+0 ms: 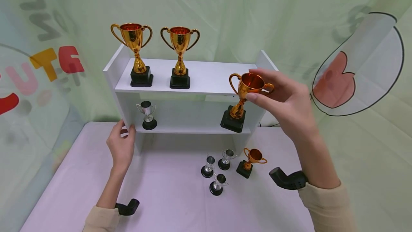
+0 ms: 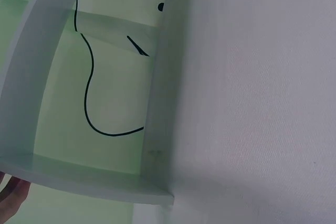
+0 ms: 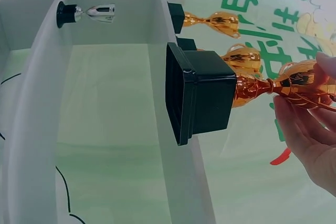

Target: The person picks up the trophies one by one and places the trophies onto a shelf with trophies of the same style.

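My right hand (image 1: 283,99) grips a gold trophy cup (image 1: 250,83) by its bowl, thumb in front. Tilted, with its black square base lowest, this cup is in front of the right half of a white two-tier shelf (image 1: 212,76). In the right wrist view the underside of the black base (image 3: 210,93) shows. My left hand (image 1: 122,144) holds the lower left side panel of the shelf, and its fingers (image 2: 13,198) appear at the corner of the left wrist view. Two gold trophies (image 1: 136,42) (image 1: 180,42) stand on the upper tier. A small silver trophy (image 1: 148,114) stands on the lower tier.
On the white tabletop (image 1: 173,189), in front of the shelf's right side, stand several small silver trophies (image 1: 217,183) and one smaller gold trophy (image 1: 251,160). A pale green printed curtain (image 1: 225,17) hangs behind. A black wrist device (image 1: 289,179) sits on each forearm.
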Demonstrator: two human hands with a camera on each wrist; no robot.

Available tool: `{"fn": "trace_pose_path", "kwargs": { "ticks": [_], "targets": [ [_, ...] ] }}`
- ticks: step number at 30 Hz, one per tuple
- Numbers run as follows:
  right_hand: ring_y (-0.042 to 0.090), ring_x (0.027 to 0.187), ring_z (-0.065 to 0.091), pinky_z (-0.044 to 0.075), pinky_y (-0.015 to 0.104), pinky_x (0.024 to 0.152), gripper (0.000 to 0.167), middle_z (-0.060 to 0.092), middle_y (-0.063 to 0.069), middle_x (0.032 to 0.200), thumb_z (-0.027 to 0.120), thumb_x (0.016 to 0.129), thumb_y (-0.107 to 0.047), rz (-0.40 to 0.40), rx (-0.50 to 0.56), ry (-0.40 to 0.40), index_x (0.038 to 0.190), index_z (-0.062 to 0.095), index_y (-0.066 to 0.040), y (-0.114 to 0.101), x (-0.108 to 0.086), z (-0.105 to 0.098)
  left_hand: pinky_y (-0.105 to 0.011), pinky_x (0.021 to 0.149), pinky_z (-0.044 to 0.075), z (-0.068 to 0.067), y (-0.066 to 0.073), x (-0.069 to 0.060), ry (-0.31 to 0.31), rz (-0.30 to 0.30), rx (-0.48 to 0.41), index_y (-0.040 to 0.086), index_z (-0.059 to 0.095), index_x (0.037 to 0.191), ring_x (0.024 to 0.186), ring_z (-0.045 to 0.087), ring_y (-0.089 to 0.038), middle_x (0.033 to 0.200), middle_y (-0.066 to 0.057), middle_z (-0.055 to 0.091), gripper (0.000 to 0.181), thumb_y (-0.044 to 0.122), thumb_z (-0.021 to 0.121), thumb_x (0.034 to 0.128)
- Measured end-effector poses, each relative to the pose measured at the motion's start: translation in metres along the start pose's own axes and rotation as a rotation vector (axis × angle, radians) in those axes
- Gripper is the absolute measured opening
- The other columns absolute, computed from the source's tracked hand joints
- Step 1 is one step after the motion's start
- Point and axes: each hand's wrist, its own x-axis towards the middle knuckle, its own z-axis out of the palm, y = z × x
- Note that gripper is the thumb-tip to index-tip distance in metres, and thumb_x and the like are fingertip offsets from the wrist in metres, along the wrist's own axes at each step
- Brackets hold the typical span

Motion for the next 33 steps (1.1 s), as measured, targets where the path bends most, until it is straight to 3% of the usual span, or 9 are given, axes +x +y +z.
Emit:
{"fn": "trace_pose_path", "kwargs": {
  "ticks": [13, 19, 28, 33],
  "targets": [
    [0.024, 0.095, 0.068, 0.058, 0.022, 0.087, 0.043, 0.072, 0.011, 0.116, 0.078, 0.087, 0.001, 0.078, 0.007, 0.033, 0.130, 0.070, -0.003, -0.012, 0.026, -0.001, -0.001, 0.068, 0.044, -0.001, 0.000, 0.001, -0.005, -0.016, -0.007, 0.000, 0.071, 0.121, 0.078, 0.055, 0.010, 0.114, -0.020, 0.073, 0.028, 0.003, 0.065, 0.0944],
    [0.023, 0.094, 0.069, 0.055, 0.022, 0.089, 0.044, 0.073, 0.010, 0.114, 0.081, 0.087, -0.006, 0.107, -0.063, 0.034, 0.129, 0.071, -0.007, -0.014, 0.043, 0.001, -0.001, 0.068, 0.044, -0.001, 0.000, 0.000, -0.010, -0.020, -0.004, 0.001, 0.071, 0.122, 0.078, 0.055, 0.010, 0.114, -0.020, 0.073, 0.028, 0.004, 0.066, 0.0949],
    [0.024, 0.091, 0.070, 0.053, 0.025, 0.091, 0.041, 0.074, 0.012, 0.112, 0.079, 0.087, -0.001, 0.085, 0.048, -0.002, 0.127, 0.071, -0.002, -0.012, 0.061, 0.000, -0.001, 0.068, 0.044, 0.000, -0.001, 0.000, -0.014, -0.010, -0.004, 0.000, 0.071, 0.121, 0.077, 0.055, 0.011, 0.112, -0.021, 0.072, 0.027, 0.004, 0.066, 0.0947],
    [0.026, 0.093, 0.069, 0.053, 0.025, 0.091, 0.044, 0.074, 0.012, 0.114, 0.082, 0.086, -0.005, 0.102, 0.016, 0.013, 0.128, 0.071, -0.005, -0.013, 0.070, 0.001, -0.001, 0.068, 0.044, -0.001, -0.002, 0.001, -0.011, -0.007, -0.003, 0.000, 0.071, 0.122, 0.078, 0.056, 0.010, 0.113, -0.021, 0.072, 0.028, 0.004, 0.065, 0.0951]
  ]
}}
